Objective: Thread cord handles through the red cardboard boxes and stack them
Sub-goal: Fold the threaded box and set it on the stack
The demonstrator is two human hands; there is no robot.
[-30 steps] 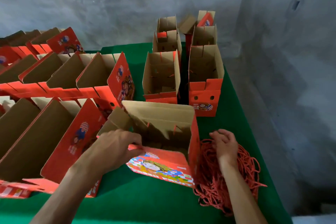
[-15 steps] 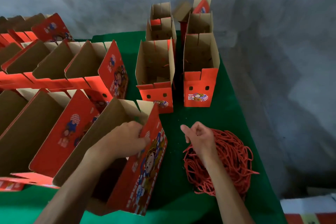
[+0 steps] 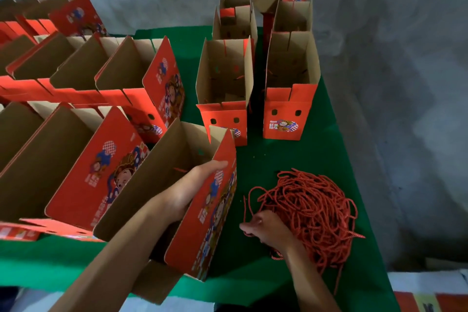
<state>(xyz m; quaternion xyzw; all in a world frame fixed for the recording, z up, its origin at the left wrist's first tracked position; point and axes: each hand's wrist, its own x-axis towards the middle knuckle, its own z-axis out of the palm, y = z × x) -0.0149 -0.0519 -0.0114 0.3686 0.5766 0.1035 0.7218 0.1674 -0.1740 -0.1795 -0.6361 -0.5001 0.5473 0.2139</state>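
Observation:
My left hand grips the right-hand wall of an open red cardboard box, thumb inside and fingers on its printed face. The box stands tilted at the table's near edge, last in a row of nested boxes. A tangled pile of red cords lies to its right on the green cloth. My right hand rests at the pile's left edge and pinches a cord end, which loops up in front of it.
Nested red boxes fill the left in two rows. Upright boxes with cords inside stand in two columns at the back centre. The green table ends near a grey wall on the right.
The box went from lying tipped toward me to standing in line with the left row. My right hand dropped back to the cord pile's near left edge and took hold of a cord.

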